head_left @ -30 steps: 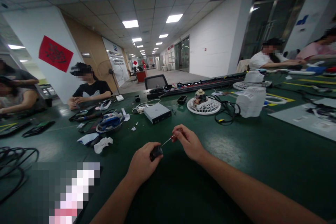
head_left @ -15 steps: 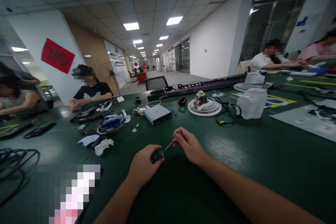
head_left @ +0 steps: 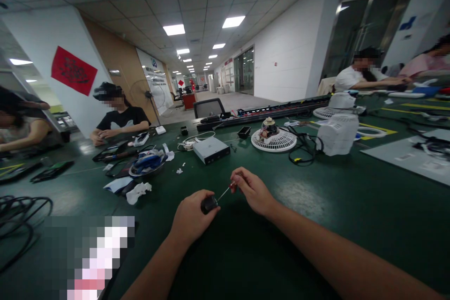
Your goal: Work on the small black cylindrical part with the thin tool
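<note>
The left hand (head_left: 192, 213) was curled round a small black piece (head_left: 208, 205), pinching it between thumb and fingers with one end facing two o'clock. The right hand (head_left: 253, 192), at two o'clock from it, pinched the red handle of a thin screwdriver (head_left: 225, 191), whose tip met or nearly met that end (whether it was seated was too small to tell). Both hands were over the near middle of the green bench (head_left: 351, 197). Good handling here seemed to want the shaft in line with its seat, light steady pressure, a firm left grip so that the piece could not twist, and left fingertips clear of a slip. Further out, at twelve o'clock, lay a grey drive-like box (head_left: 211, 150); at one, a small black tray (head_left: 243, 132); between one and two, a white fan grille (head_left: 281, 144). At ten o'clock lay a bundle of blue material (head_left: 146, 163), and beyond it sat a co-worker in a black top (head_left: 123, 119)
</note>
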{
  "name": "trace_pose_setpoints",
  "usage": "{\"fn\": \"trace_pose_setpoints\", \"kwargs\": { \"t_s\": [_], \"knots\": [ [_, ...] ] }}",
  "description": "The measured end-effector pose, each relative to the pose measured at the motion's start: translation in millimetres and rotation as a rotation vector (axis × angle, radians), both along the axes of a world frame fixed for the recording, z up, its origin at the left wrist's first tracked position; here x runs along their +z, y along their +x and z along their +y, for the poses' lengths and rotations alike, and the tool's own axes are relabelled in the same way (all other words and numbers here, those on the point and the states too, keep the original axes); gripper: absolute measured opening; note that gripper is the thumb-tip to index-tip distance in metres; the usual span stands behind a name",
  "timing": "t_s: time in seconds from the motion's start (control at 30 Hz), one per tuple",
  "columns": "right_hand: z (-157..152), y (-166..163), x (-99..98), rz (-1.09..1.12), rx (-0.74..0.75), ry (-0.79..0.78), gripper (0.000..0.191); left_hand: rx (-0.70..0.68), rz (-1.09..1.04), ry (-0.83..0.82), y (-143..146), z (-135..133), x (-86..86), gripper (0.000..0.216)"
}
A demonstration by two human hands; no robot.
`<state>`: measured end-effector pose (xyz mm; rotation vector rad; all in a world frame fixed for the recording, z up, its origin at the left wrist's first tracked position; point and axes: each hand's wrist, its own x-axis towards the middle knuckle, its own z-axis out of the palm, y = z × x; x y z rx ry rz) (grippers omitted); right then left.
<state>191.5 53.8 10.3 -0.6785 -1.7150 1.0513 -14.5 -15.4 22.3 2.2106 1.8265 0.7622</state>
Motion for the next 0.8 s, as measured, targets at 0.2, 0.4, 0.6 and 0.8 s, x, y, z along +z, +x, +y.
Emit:
{"fn": "trace_pose_setpoints", "kwargs": {
  "t_s": [0.2,0.4,0.6,0.8],
  "knots": [
    [-2.1,1.1,2.0,-0.038,-0.035,0.021,0.024,-0.011,-0.022,-0.015,0.8,0.2,-0.2,0.027],
    [-0.7,0.7,0.5,0.023,-0.008,0.013,0.028,-0.017,-0.053,-0.009,1.8,0.9,-2.5,0.026],
    [-1.9,1.2,-0.2,-0.028,-0.011,0.015,0.030,-0.020,-0.035,0.004,1.8,0.7,-2.8,0.028],
    [-2.9,1.3,1.4,-0.032,-0.067,0.053,0.025,-0.022,-0.034,0.005,2.0,1.1,-2.8,0.028]
  ]
}}
